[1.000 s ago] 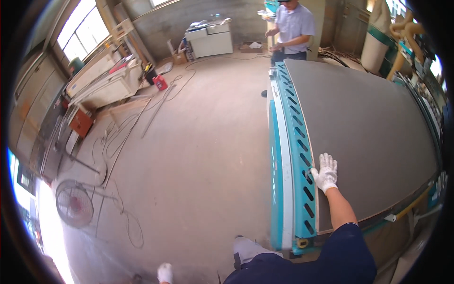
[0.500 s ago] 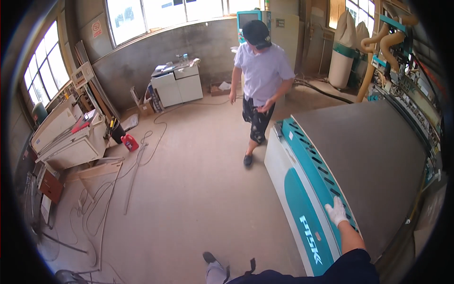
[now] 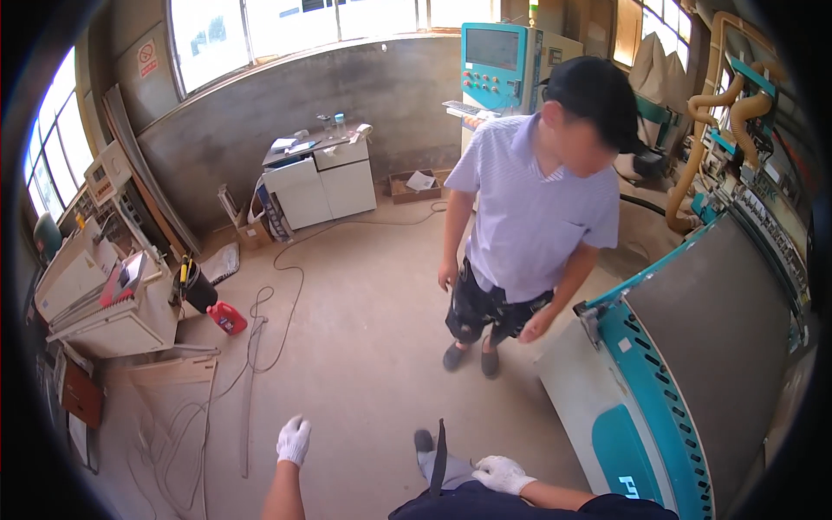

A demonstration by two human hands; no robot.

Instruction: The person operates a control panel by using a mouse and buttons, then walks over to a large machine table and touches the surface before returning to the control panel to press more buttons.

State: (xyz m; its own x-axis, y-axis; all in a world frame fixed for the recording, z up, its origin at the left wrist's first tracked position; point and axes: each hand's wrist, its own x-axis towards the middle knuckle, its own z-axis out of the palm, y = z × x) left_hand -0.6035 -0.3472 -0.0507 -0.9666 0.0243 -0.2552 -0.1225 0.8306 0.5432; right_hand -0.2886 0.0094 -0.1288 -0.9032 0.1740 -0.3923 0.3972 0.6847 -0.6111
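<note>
Machine (image 3: pixel 637 381) with a slotted teal edge stands at my right, and a wide grey board (image 3: pixel 719 303) lies on its top, apart from both my hands. By its far end stands a person (image 3: pixel 542 225) in a pale shirt (image 3: pixel 511 186). My gloved right hand (image 3: pixel 503 476) is at my grey trousers (image 3: pixel 431 466), fingers part-folded; I cannot tell whether it grips anything. My gloved left hand (image 3: pixel 293 440) hangs in the air, fingers curled, how tightly I cannot tell, nothing showing in it.
</note>
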